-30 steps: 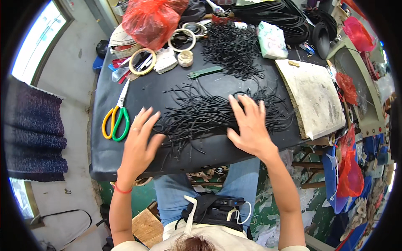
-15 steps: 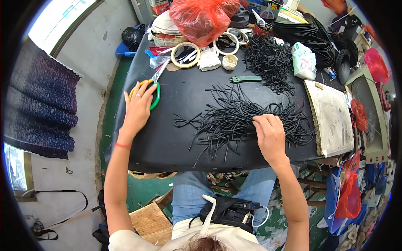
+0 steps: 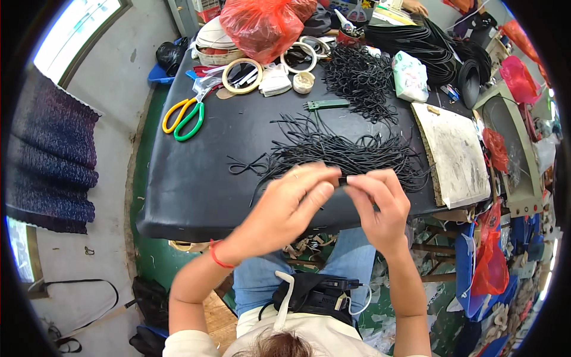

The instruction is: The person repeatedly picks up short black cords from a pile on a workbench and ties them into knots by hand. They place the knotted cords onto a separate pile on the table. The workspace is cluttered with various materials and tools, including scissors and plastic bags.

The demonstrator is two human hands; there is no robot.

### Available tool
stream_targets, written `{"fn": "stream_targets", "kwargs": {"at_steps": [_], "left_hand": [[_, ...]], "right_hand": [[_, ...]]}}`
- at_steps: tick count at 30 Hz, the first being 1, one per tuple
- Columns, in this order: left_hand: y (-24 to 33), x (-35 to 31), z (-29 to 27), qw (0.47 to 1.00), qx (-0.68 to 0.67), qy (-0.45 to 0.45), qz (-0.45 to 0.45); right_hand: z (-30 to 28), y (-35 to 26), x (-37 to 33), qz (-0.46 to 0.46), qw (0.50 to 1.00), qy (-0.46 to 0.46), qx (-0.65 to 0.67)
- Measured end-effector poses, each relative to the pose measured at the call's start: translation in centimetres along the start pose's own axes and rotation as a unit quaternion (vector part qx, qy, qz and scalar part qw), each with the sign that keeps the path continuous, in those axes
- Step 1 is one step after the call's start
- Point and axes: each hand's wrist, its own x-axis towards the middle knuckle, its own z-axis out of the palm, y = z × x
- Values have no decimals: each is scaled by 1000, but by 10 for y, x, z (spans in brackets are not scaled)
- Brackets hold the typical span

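LH (image 3: 288, 205) rightwd, blk bit (image 3: 342, 181) btwn fingers (image 3: 357, 180)

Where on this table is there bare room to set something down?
The widest bare patch is front left on the table, between the scissors and the loose cords; another lies between scissors and green tool. The back is crowded with a red bag and tangled cords.

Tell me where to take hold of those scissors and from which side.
Grip the scissors by the handles, probably best with the left hand, coming from the near side of the table. The yellow and green loops lie spread toward the person, while the blades point away.
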Motion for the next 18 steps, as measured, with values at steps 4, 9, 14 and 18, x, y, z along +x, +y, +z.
{"fn": "stream_targets", "kwargs": {"at_steps": [4, 9, 14, 18], "left_hand": [[10, -16, 6, 966, -176, -84, -170], [6, -31, 12, 872, -319, -113, -353], [-11, -51, 14, 856, -354, -142, -350], [-7, -69, 16, 858, -336, -136, -364]], "right_hand": [[-18, -13, -20, 49, 998, 16, -32], [-28, -24, -41, 130, 991, -37, 21], [-21, -25, -56, 110, 993, -51, -8], [-20, -20, -58, 118, 991, -5, -67]]}}
